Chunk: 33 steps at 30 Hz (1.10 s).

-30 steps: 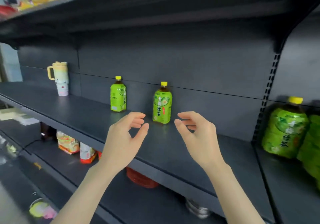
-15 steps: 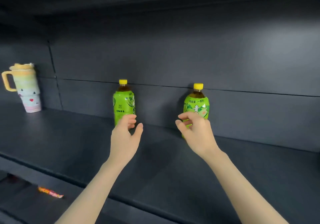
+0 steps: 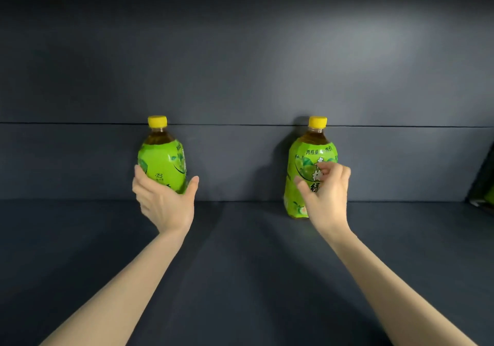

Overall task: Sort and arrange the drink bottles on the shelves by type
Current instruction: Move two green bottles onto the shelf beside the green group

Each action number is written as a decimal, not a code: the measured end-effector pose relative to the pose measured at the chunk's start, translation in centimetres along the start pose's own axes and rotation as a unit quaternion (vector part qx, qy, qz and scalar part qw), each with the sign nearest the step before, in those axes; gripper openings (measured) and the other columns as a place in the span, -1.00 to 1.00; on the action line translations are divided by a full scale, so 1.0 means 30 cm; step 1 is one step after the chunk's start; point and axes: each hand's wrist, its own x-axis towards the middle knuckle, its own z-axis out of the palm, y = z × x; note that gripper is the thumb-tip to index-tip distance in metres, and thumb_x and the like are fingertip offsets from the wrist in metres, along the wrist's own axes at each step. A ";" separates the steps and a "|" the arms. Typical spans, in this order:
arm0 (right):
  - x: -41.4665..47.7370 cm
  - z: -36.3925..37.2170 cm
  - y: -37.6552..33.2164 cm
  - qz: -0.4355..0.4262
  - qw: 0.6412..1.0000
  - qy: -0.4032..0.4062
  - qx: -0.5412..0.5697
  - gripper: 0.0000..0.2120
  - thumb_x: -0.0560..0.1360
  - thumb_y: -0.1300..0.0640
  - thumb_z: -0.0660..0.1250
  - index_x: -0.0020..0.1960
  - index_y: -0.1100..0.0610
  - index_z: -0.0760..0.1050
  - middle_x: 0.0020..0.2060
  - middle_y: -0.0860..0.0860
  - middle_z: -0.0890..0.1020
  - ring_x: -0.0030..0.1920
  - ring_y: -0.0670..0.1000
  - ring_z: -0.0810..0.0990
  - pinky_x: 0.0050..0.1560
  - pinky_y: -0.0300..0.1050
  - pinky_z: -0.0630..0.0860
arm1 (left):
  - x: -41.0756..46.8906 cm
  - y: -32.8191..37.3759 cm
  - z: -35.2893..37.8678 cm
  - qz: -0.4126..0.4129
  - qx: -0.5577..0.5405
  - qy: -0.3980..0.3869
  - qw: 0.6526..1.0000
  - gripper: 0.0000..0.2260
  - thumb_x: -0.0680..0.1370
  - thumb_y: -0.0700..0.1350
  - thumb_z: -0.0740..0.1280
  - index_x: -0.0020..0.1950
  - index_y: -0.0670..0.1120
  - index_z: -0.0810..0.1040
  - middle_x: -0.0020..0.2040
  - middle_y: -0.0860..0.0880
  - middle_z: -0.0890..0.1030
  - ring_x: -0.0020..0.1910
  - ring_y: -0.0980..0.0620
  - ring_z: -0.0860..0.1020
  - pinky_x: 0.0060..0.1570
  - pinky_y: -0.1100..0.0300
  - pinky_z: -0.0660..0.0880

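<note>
Left bottle [image 3: 163, 166]: bright green label with leaf motif, yellow cap [image 3: 157, 121], amber liquid at neck. Right bottle [image 3: 303, 174]: matching green label, white characters, yellow cap [image 3: 317, 121]. Shelf [image 3: 240, 265]: uniform dark grey-blue.

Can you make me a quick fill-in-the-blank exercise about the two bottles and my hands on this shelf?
1. Both bottles have ____ caps.
2. The left hand is cupped around the ____ bottle.
3. The right hand is at the label of the right bottle, whose base rests on the ____.
4. The labels on both bottles are ____.

Missing words: yellow; left; shelf; green
</note>
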 end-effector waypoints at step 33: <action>-0.053 0.103 -0.066 0.120 0.968 -0.151 0.157 -0.08 -0.08 -0.43 0.55 0.15 0.00 0.45 0.05 -0.03 0.66 0.05 -0.03 0.65 0.10 0.07 0.60 | -0.056 0.064 -0.038 -0.069 -0.313 -0.355 0.878 -0.56 0.42 0.00 0.46 0.22 -0.03 0.39 0.05 0.06 0.60 -0.08 0.22 0.62 -0.21 0.37 0.52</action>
